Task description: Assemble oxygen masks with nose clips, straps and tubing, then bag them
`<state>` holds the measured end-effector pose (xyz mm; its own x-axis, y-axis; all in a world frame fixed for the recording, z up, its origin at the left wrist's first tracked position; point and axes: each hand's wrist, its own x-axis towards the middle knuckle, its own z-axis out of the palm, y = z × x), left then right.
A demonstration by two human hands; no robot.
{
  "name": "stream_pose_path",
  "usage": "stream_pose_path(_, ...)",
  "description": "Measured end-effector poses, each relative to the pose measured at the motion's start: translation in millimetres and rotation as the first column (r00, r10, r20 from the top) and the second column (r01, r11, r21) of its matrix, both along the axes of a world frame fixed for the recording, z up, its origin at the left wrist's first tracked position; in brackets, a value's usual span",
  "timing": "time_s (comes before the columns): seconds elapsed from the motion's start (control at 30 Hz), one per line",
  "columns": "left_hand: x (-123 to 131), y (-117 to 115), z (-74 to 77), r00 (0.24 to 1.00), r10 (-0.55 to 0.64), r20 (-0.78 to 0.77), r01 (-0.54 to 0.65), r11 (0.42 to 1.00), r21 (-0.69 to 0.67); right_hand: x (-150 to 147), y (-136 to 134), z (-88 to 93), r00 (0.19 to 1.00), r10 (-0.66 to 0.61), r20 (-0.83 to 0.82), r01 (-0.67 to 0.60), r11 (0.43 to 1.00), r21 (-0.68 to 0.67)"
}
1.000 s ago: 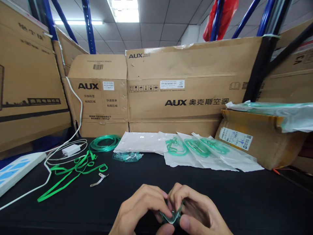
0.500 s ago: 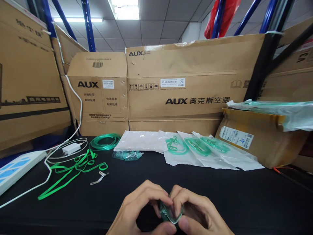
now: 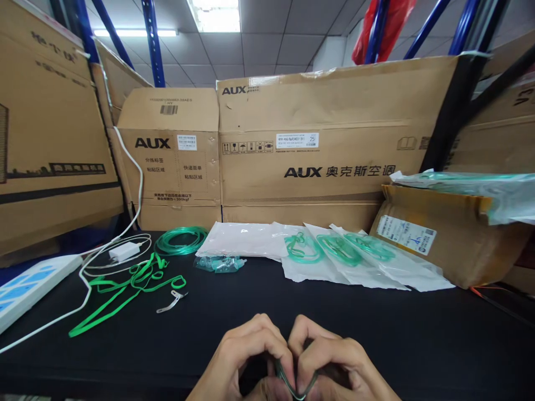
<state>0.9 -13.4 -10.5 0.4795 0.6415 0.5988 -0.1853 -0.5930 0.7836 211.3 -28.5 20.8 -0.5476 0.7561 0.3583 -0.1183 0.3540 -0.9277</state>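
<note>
Though black, tabletop [image 3: 234, 295] below lights [image 3: 215, 15]

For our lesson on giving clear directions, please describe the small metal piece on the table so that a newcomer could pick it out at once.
On the left half of the black tabletop, find the loose green straps. Just nearer than their rightmost loop lies the small metal piece, thin and bent. Its silvery colour sets it apart from the green straps.
</note>
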Motion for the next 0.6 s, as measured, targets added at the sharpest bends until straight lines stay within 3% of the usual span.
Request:
stream_pose_path(0.17,0.7,-1.0,-1.9,0.999,0.019,0.036,-0.016,0.997,-0.071,-4.6,-0.3,-4.6,0.998,-0.061,0.015,0.062,0.997,-0.041)
stream_pose_path(0.27,2.9,-4.0,-4.4,0.990,0.089,0.107,-0.078,0.991,-0.108,-8.5,5.1,-22.5,0.984,-0.179,-0.006,0.179,0.982,0.068)
stream_pose_path(0.33,5.9,-6.2,-5.3,0.976,0.157,0.153,-0.136,0.981,-0.141,-10.3,9.8,-35.0,0.953,-0.303,-0.019,0.296,0.915,0.275)
stream_pose_path(0.4,8.8,-7.2,-5.5,0.961,0.212,0.178,-0.177,0.965,-0.192,-10.5,12.8,-41.9,0.906,-0.423,0.002,0.373,0.802,0.467)
stream_pose_path(0.5,9.1,-4.4,-5.3,0.961,0.237,0.140,-0.199,0.950,-0.239,-7.0,12.9,-38.6,0.845,-0.525,0.099,0.348,0.681,0.645)
stream_pose_path(0.6,3.1,1.2,-5.9,0.977,0.213,-0.032,-0.215,0.954,-0.210,-3.1,10.9,-28.8,0.817,-0.558,0.147,0.283,0.610,0.740)
